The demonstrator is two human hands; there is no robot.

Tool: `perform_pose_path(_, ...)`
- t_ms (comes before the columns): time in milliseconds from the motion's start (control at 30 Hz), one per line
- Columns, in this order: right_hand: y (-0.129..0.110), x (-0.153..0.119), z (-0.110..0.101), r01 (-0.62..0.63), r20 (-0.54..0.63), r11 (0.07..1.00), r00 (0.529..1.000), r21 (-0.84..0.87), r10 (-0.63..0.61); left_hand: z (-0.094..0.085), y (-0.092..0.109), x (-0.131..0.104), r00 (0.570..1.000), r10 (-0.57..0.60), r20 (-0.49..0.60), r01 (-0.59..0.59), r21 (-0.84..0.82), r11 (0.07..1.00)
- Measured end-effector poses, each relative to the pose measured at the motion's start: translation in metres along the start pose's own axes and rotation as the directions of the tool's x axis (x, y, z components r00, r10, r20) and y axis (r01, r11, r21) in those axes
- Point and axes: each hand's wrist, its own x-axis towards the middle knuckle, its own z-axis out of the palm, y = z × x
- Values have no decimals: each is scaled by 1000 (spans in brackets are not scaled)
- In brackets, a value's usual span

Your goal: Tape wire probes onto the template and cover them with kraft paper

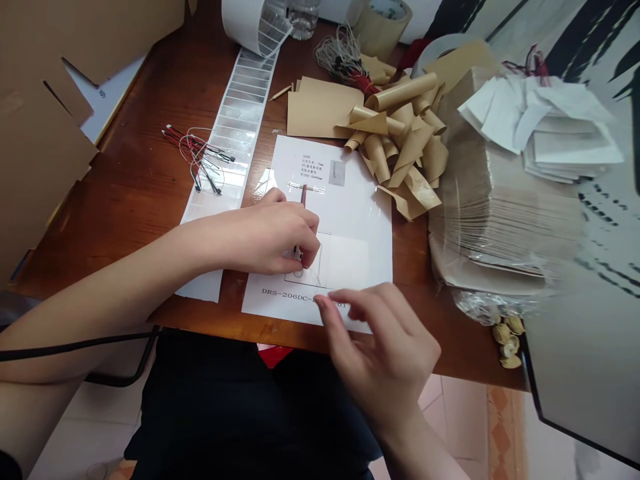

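Left hand (287, 237) with fingers curled and pinching a thin wire (304, 195), printed sheet (350, 220) lying under those fingers, right hand (383, 340) half open, its raised fingertips near the sheet's lower edge.

The bare wood right of the printed sheet (360, 207) is open nearby; curled brown papers (395, 133) block its far side.

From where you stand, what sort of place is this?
Probably a home or small workshop assembly desk: white printed template sheet with a part outline, small bundle of thin red, black and white wires, pile of curled brown paper pieces.
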Motion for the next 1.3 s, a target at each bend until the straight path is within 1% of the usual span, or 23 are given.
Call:
perform_pose_path(67,-6,-6,2,14,100,999,995,30,-16,-1,0,1,1000,4,3,-4,-11,1000)
perform_pose_path(167,-8,-14,8,19,198,1000,980,10,-21,-1,-1,1,1000,-2,12,3,-27,1000)
perform_pose_path(233,-6,-16,14,21,210,1000,977,-12,-18,-2,-1,1,1000,-10,17,10,-43,999)
perform_pose_path(333,-4,-17,19,29,197,997,980,-74,-14,-2,-1,1,1000,-18,24,19,-58,998)
perform_pose_path(467,-2,-17,22,29,215,990,977,-141,1,-1,-2,2,1000,-9,16,10,-66,998)
perform_pose_path(600,0,-17,24,29,235,987,972,-155,8,1,-3,2,1000,5,-4,-5,-66,998)
perform_pose_path(900,1,-16,23,23,240,994,971,-106,3,2,0,3,999,-32,8,33,-64,997)
perform_pose_path(967,-1,-16,21,33,210,998,978,-56,-21,3,1,3,999,-36,11,37,-59,998)
perform_pose_path(1033,-2,-16,17,39,146,999,989,-2,-38,3,1,3,999,-35,9,36,-56,998)
perform_pose_path(1100,-2,-15,12,23,85,1000,996,14,-24,3,2,3,999,-37,12,37,-55,998)
perform_pose_path(1167,2,-13,7,-6,51,1000,999,-5,6,2,3,2,999,-47,19,48,-55,997)
perform_pose_path(1233,8,-10,3,-20,42,999,999,-31,21,1,4,2,997,-65,33,67,-54,996)
perform_pose_path(1300,15,-8,2,-14,73,998,997,-59,19,0,5,1,997,-71,43,73,-57,996)
